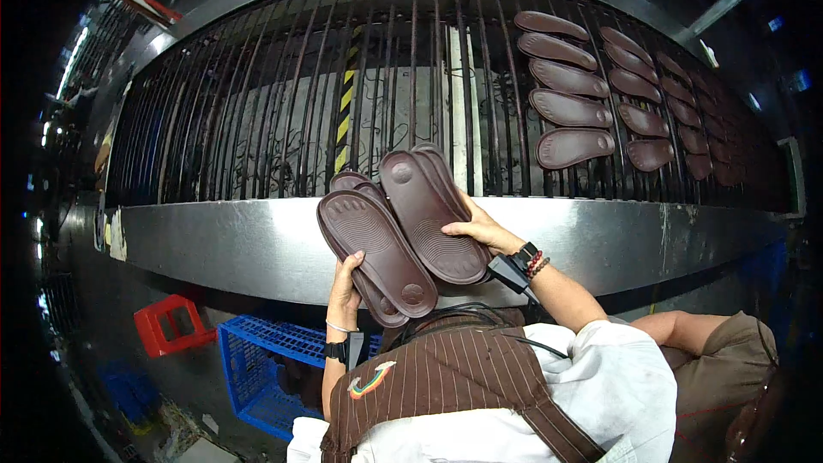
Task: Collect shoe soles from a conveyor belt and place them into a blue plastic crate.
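Observation:
My left hand [345, 290] grips a small stack of dark brown shoe soles [370, 244], thumb on the top one, fingers hidden beneath. Beside it, my right hand [482, 230] is closed on a second stack of brown soles [426, 197], its thumb pressing the ridged face. The two stacks lean against each other, touching, over the metal edge of the conveyor. Each top sole has a round mark at one end and curved ridges. How many soles lie under each top one cannot be made out.
The roller conveyor [283, 120] stretches across, with a metal front rail [231, 236]. Rows of brown soles [570, 111] lie on its right part. A blue crate [257, 377] and a red plastic stool [171, 326] stand at lower left. Another person's bent limb [686, 330] shows at lower right.

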